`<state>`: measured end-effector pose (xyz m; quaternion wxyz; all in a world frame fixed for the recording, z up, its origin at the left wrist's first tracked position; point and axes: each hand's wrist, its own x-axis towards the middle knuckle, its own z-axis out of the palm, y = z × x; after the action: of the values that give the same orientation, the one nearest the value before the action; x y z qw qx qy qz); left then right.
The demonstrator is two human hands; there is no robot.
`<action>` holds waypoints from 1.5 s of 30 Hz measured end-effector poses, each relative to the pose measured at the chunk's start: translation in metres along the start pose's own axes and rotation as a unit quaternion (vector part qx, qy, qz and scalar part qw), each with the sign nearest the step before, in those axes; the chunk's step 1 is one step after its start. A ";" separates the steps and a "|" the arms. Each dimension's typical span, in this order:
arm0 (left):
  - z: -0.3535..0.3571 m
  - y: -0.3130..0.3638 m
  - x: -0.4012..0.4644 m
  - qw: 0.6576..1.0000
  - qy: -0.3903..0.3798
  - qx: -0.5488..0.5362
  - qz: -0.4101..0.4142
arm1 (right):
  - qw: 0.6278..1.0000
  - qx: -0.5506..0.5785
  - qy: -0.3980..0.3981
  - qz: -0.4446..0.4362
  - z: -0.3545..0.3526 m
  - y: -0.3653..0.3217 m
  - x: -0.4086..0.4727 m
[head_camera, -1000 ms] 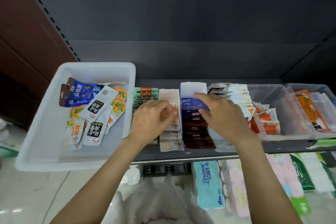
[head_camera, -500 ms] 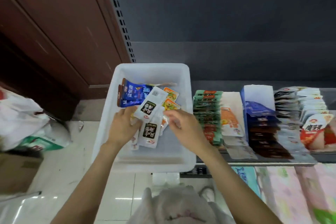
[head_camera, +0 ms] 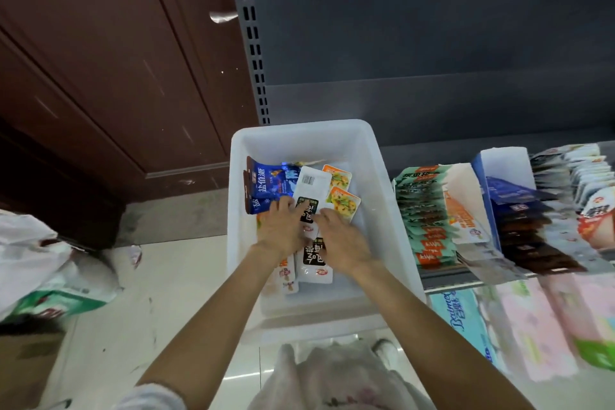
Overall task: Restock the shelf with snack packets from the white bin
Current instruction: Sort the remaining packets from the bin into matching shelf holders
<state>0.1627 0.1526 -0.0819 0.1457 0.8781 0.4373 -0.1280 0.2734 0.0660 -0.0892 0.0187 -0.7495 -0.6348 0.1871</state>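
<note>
The white bin (head_camera: 301, 130) stands left of the shelf (head_camera: 442, 279). Inside lie blue packets (head_camera: 266, 185), orange-and-yellow packets (head_camera: 343, 204) and white packets with black labels. My left hand (head_camera: 279, 231) and my right hand (head_camera: 344, 241) meet over the upper white packet (head_camera: 312, 188), and their fingertips pinch it around its black label. A second white packet (head_camera: 315, 265) lies just below my hands. On the shelf to the right, rows of green packets (head_camera: 427, 223), white-and-orange packets (head_camera: 464, 210) and dark blue packets (head_camera: 519, 210) stand in lines.
Tissue packs (head_camera: 466, 318) fill the shelf below. A slotted grey upright (head_camera: 249, 27) rises behind the bin, beside a brown wooden door (head_camera: 100, 76). Plastic bags (head_camera: 50, 266) lie on the tiled floor at left, and a white bag (head_camera: 332, 376) hangs below my arms.
The view swung left from the shelf rows to the bin. Both hands left the shelf packets, reached into the bin and closed together on the upper white packet.
</note>
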 end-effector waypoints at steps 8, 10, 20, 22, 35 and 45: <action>-0.003 -0.005 -0.013 0.981 0.172 0.037 0.087 | 0.987 0.038 0.158 0.002 -0.004 0.002 0.009; -0.014 -0.005 -0.024 0.964 0.239 -0.026 0.111 | 0.966 0.056 0.251 -0.025 -0.014 0.000 0.006; -0.105 0.019 -0.078 0.777 0.025 -0.628 0.029 | 0.734 0.636 0.234 0.051 -0.112 0.020 -0.064; -0.109 0.036 -0.079 0.794 -0.048 -0.605 0.046 | 0.713 0.659 0.231 0.064 -0.122 0.033 -0.077; -0.111 0.251 -0.024 0.883 0.110 -0.378 0.256 | 0.792 0.504 0.342 0.047 -0.178 0.240 -0.199; -0.072 0.367 0.072 0.969 0.126 -0.091 0.191 | 0.609 0.594 0.505 0.144 -0.203 0.349 -0.198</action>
<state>0.5079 0.0209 0.0121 0.1900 0.9376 0.2860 0.0541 0.6397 -0.1485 0.0577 0.7502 -0.6315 -0.1582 0.1158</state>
